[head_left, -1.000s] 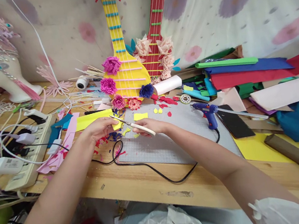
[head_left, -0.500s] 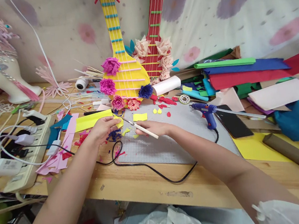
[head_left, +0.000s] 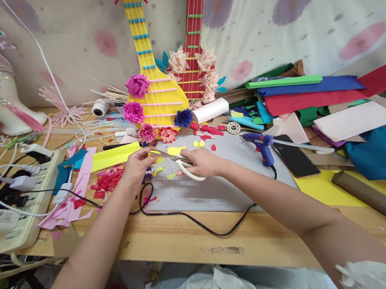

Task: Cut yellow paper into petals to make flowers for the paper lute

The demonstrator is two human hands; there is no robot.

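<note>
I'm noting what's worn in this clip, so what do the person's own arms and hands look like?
The left hand and right hand wear no gloves, and no watch or bracelet shows. The forearms are bare. A white sleeve with a gathered edge shows on the right arm; no left sleeve is in view.

We see a wooden table (head_left: 177, 241) carrying a gray cutting mat (head_left: 200, 195). Toward the left we find a pale power strip (head_left: 23, 237), pink strips (head_left: 85, 175), red scraps (head_left: 107, 180) and a mannequin head (head_left: 13, 104); toward the right, a yellow sheet (head_left: 315, 194). A black cable (head_left: 222, 235) curves along the front.
</note>
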